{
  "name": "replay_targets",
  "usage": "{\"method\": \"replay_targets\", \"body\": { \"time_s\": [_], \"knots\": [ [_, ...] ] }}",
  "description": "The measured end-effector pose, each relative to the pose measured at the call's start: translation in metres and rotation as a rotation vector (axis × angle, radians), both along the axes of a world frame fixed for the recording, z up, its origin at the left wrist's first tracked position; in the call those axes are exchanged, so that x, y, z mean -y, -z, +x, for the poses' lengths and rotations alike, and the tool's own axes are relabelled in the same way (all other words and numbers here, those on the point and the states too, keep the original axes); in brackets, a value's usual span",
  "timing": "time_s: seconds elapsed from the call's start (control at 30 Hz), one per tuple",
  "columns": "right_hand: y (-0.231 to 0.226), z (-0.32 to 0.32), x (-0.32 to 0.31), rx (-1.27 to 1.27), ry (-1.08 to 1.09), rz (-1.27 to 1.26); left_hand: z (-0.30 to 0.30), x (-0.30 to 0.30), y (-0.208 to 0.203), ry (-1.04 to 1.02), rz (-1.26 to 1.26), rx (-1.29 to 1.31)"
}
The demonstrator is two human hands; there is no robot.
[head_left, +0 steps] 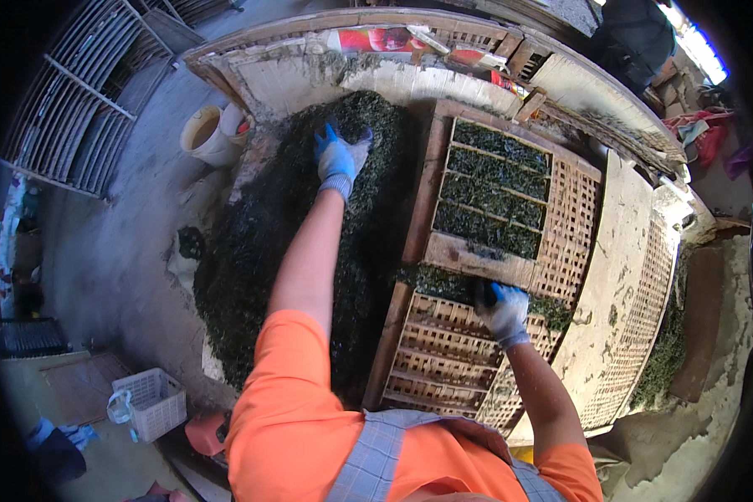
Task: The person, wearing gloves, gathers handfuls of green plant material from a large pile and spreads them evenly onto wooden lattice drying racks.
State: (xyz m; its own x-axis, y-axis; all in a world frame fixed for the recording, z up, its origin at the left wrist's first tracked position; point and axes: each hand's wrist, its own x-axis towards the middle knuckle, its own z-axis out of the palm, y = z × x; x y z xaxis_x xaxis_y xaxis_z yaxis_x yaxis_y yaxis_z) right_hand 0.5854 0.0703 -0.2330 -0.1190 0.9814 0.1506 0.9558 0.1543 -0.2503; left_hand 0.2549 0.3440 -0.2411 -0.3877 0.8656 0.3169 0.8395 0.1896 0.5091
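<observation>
My left hand (341, 159), in a grey and blue work glove, is over the far part of a big heap of dark green, leafy stuff (268, 251). Its fingers are spread and grip nothing. My right hand (506, 315), gloved alike, rests with fingers stretched out at a strip of the same green stuff (443, 283) across a wooden lattice frame (448, 356). Just beyond it lies a divided wooden tray (481, 258), its long compartments filled with green. Whether the green is seaweed or leaves cannot be told.
A low wall (268, 79) closes the far side. At the left stand a pale bucket (202, 134), a slatted rack (92, 100) and a white plastic basket (156, 408). A pale, green-flecked board (615, 243) and more lattice lie right of the tray. Someone in dark clothes (636, 38) is at upper right.
</observation>
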Motion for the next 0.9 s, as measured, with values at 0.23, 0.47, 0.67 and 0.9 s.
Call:
{"method": "replay_targets", "body": {
  "time_s": [0.23,0.47,0.67,0.9],
  "knots": [
    [-0.017,-0.010,-0.008,0.017,-0.034,0.050,0.020,-0.041,0.052,0.384,0.318,1.848],
    [0.001,0.002,0.000,0.032,-0.002,0.034,-0.103,0.028,0.031,0.189,-0.426,1.001],
    [0.001,0.005,0.002,0.077,0.016,-0.090,-0.036,0.025,0.030,0.240,-0.200,-0.092],
    [-0.002,0.002,0.000,0.041,0.046,-0.112,-0.102,-0.001,-0.079,0.480,0.057,0.924]
  ]
}}
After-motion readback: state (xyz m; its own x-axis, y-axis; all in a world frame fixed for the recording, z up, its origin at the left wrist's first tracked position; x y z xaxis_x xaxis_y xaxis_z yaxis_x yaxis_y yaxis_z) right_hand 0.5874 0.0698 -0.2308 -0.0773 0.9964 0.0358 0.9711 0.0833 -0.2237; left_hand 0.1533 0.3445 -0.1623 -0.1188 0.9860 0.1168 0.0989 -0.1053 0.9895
